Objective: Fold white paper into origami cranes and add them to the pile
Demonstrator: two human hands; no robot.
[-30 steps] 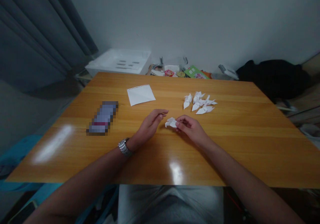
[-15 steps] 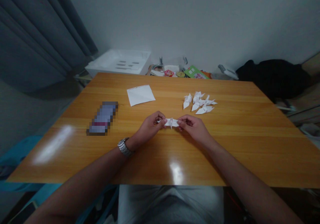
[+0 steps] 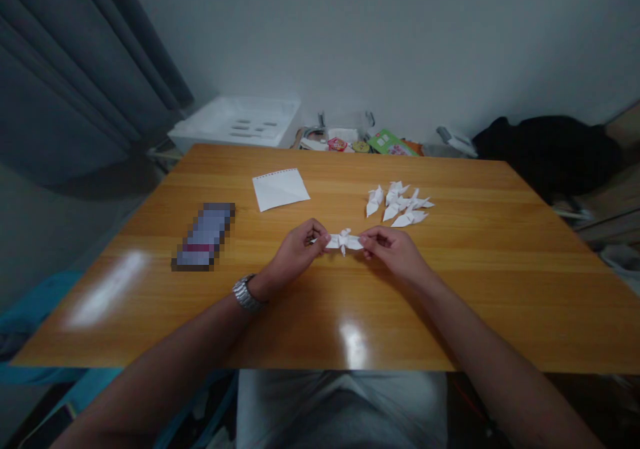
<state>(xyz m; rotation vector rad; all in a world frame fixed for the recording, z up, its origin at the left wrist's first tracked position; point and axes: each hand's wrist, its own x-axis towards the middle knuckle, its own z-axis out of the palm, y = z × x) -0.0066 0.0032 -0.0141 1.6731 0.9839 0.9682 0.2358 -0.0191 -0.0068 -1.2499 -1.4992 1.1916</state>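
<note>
**Wooden table, one folded figure held between two hands**

Orange-brown and glossy, the wooden table point(image 3: 500, 269) stands against a pale wall, with dark grey curtains point(image 3: 60, 69) hanging at the far left. On its left part lies a blurred oblong object point(image 3: 203, 237), well apart from the hands. Beyond it, a flat white sheet of notepad paper point(image 3: 280, 189) lies by itself, near enough to reach.

The left hand point(image 3: 295, 252), with a silver metal wristwatch point(image 3: 246, 295) on its wrist, is closed in a narrow pinch on one end of a small white folded paper figure point(image 3: 344, 241). The figure hangs just above the table's middle. The right hand point(image 3: 395, 252) pinches the opposite end, so the paper appears stretched flat between the two grips.

Just behind the right hand, a cluster of similar white folded paper figures point(image 3: 400, 205) sits heaped together, seemingly kept apart from the plain sheet. A black bundle of cloth point(image 3: 545, 152) lies beyond the table's far right corner.
</note>
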